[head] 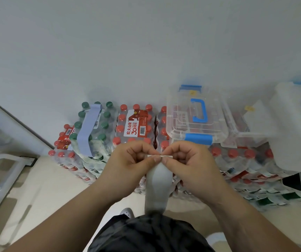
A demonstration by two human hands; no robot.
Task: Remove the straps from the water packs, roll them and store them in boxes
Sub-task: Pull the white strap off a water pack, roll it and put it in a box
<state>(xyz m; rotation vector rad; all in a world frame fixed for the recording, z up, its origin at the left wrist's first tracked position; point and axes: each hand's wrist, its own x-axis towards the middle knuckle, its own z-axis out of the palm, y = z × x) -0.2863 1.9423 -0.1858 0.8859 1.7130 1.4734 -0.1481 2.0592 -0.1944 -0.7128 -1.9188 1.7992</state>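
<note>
left hand (127, 159): curled, thumb and forefinger pinched on the top end of the white strap (157, 184).
right hand (186, 159): same deal, pinched on that end right next to the left's fingertips, almost touching them.
where the strap was: held up in front of the stack, off any pack, the rest dangling straight down toward the dark shorts (149, 233). Flat, not rolled yet.
step: looked like the very first turn of the roll, tbh.
doing it well: would've paid to fold the end over tight and square, keep both edges lined up, then feed the hanging length in under even tension. Otherwise probably ended up cone-shaped.
clear box (193, 120): sat on the red-capped packs just behind the hands, lid on, blue latch facing front.
other boxes: second clear box (240, 122) beside it (couldn't tell if lidded), bigger white box (295, 128) far right.
green-capped pack (106, 124): wore a lavender strap (88, 128), not taken off yet.
red-capped pack (120, 122): had a red printed strap (137, 123) across the top too.
in the way: mostly just that closed lid, with both hands busy.
left edge: metal frame (0, 170), well apart.
</note>
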